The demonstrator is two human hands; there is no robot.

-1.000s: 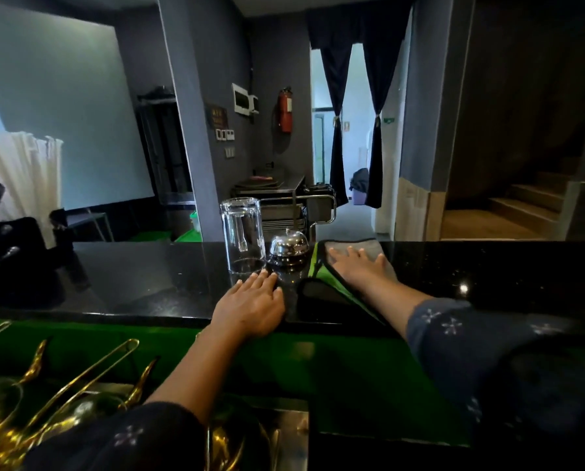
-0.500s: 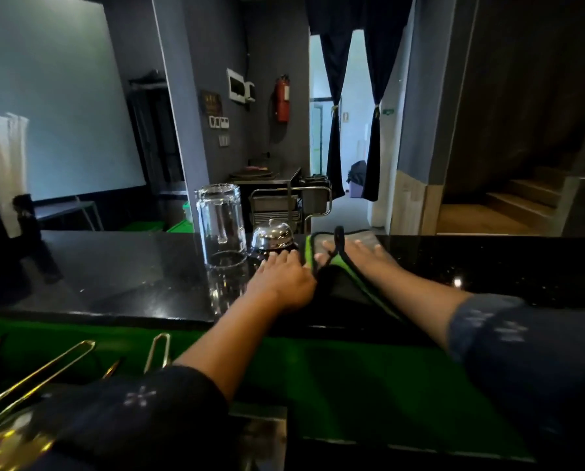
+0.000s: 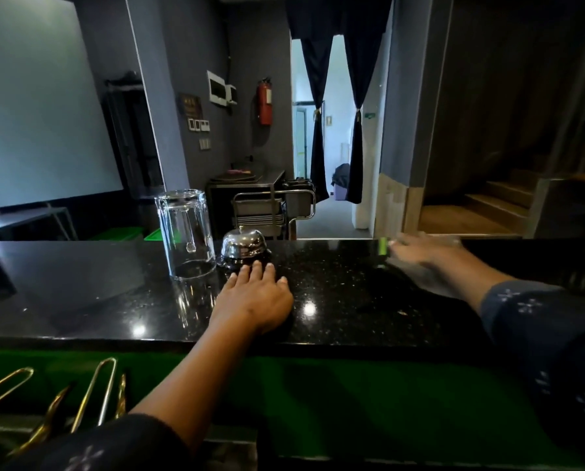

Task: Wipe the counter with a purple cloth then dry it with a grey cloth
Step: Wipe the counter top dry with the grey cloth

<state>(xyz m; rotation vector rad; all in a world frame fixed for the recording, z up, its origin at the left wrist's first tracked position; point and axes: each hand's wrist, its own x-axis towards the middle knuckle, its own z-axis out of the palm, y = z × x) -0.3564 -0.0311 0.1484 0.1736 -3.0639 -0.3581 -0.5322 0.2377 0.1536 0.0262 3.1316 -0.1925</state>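
On the far right of the black tabletop (image 3: 335,283), the right hand (image 3: 430,256) lies flat on a cloth (image 3: 417,270), fingers straight and spread, pressing it down; motion blur smears both, so no pinch can be confirmed. Only a green edge of the cloth (image 3: 383,247) shows clearly at the fingertips; the rest reads as a pale grey smear beneath the palm, and its true colour cannot be told for certain. Well to the left of that grip, the left hand (image 3: 255,297) rests palm down on the tabletop, fingers straight and close together, holding nothing. Just beyond its fingertips stands a chrome call bell (image 3: 243,246), and just beside the bell, further left, an upturned glass mug (image 3: 187,232).

Judged from the pale tone of the cloth, the step in hand is probably the drying pass, though this remains uncertain; no purple cloth is visible. The next move likely calls for even downward pressure and overlapping strokes along the tabletop, and for steering round, or lifting, the bell and mug so the surface beneath them is reached.

No brand or label is legible. A dark wall plaque (image 3: 190,104) and a small green sign (image 3: 370,114) carry marks too small to read.
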